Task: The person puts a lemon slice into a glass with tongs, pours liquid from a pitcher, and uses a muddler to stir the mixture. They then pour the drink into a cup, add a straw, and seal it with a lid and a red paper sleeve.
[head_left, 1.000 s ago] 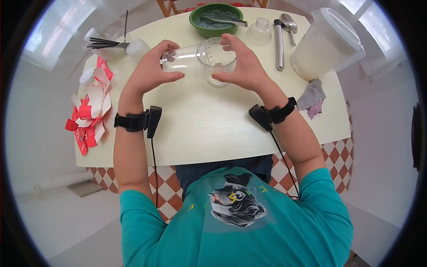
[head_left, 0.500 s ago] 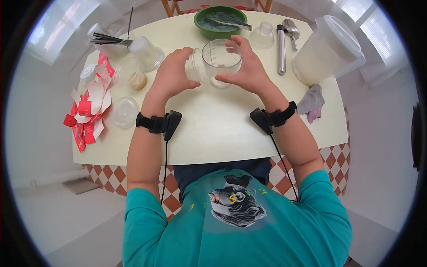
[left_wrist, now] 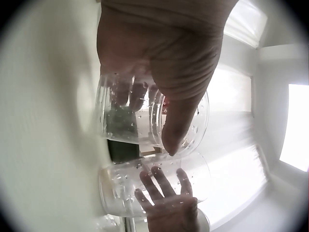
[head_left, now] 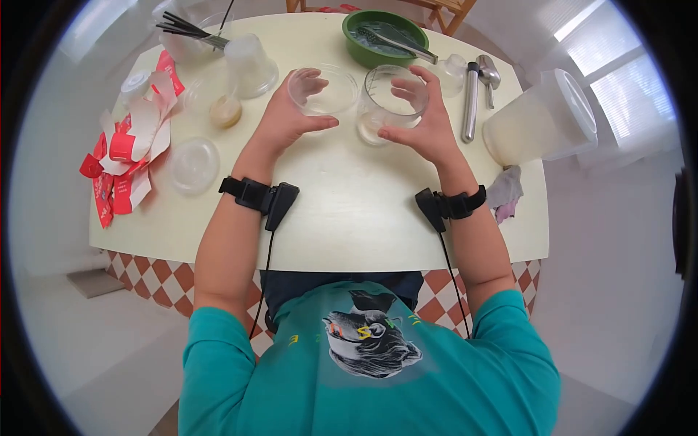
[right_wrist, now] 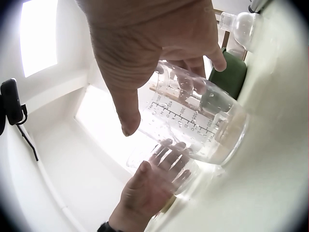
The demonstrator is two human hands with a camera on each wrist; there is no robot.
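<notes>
My left hand point(head_left: 282, 115) curls round a clear cup point(head_left: 331, 94) with a wide flared rim, fingers behind it and thumb in front. Water drops cling to its wall in the left wrist view. To its right, my right hand point(head_left: 434, 127) grips a clear measuring cup point(head_left: 382, 109) with its mouth upward. Dark scale marks point(right_wrist: 186, 118) run down that cup's side in the right wrist view. The two cups are side by side just above or on the table, a narrow gap between their rims in the head view.
Behind the hands stands a green bowl point(head_left: 356, 54) with liquid and tongs. To the right are a metal rod point(head_left: 470, 105), a scoop point(head_left: 488, 69), a translucent pitcher point(head_left: 534, 127) and a cloth point(head_left: 505, 187). Red-and-white packaging point(head_left: 134, 145), a lid point(head_left: 195, 166) and cloudy cups point(head_left: 251, 65) occupy the left.
The left hand's cup lay sideways with its mouth toward the measuring cup; it has turned upright and now sits apart from it. The right hand keeps its grip on the measuring cup.
</notes>
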